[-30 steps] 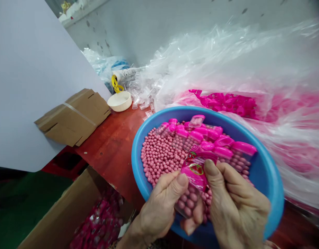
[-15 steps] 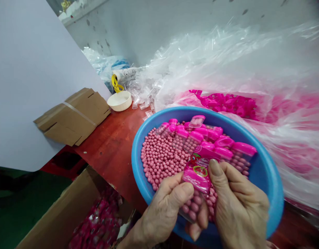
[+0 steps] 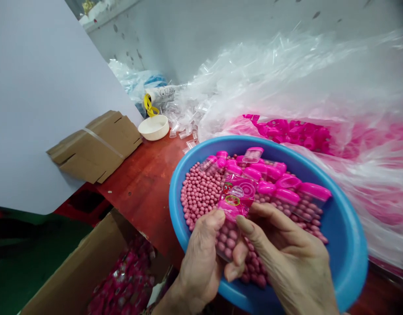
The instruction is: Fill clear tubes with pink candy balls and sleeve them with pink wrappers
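Note:
My left hand and my right hand hold a clear tube of pink candy balls above a blue plastic basin. The tube has a pink label with a fruit picture, and it tilts. My left thumb presses its near side, and my right thumb and fingers pinch it from the other side. Loose pink candy balls fill the basin's left part. Several filled tubes with bright pink caps lie on the candy at the far side.
A red tabletop carries a white bowl and flattened cardboard. Clear plastic bags hold bright pink caps and loose clear tubes. A cardboard box of pink packets stands below left.
The tube has moved left and up within my hands and now tilts more. My right hand has shifted left with it. The view has swung slightly.

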Motion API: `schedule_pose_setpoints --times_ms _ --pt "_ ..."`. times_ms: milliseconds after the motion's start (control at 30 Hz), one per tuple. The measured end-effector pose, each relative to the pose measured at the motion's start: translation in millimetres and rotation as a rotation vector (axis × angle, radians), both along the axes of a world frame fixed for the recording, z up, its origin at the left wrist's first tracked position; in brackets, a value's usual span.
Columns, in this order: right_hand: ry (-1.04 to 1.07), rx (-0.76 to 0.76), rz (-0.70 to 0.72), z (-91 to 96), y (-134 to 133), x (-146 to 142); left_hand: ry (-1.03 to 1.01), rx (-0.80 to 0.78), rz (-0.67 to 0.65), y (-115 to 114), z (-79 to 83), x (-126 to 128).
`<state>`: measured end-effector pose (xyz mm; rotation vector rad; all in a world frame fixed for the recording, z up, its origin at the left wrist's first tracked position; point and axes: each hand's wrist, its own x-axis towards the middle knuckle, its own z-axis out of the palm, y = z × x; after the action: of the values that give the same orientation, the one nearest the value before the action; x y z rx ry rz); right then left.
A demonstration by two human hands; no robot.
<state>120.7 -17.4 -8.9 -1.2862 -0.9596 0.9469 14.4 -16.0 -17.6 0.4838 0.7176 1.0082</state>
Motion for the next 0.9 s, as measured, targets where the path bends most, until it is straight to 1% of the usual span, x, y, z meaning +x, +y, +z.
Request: schedule_pose_setpoints --times_ms 167,300,400,467,533,567,700,800,900 --pt "0.163 -0.080 0.034 -1.2 -6 7 0.062 0.067 -0.016 -2 0.3 1" --pt "0.265 -0.089 0.042 -2.7 -4 8 0.087 0.070 -0.037 -2 0.4 1" --pt "0.350 -0.104 0.011 -3.1 1 8 0.076 0.069 -0.052 -3 -0.2 1" --pt "0.369 -0.112 -0.005 -3.3 2 8 0.052 0.069 -0.072 -3 -1.3 2" --pt "0.314 -0.113 -0.023 -2.8 0 8 0.026 0.066 -0.085 -3 -2.8 2" --pt "0.262 -0.108 -0.056 -2.1 -2 7 0.014 0.067 -0.092 -3 -3.8 2" --pt "-0.004 -0.078 -0.244 5.3 -11 1 -0.020 0.087 -0.146 -1 -7.1 1" --pt "-0.103 -0.061 -0.277 10.8 -13 -4 -0.030 0.073 -0.171 0 -8.2 0" --pt "-0.106 -0.063 -0.285 12.9 -12 -9 -0.013 0.064 -0.177 -1 -7.4 -1"
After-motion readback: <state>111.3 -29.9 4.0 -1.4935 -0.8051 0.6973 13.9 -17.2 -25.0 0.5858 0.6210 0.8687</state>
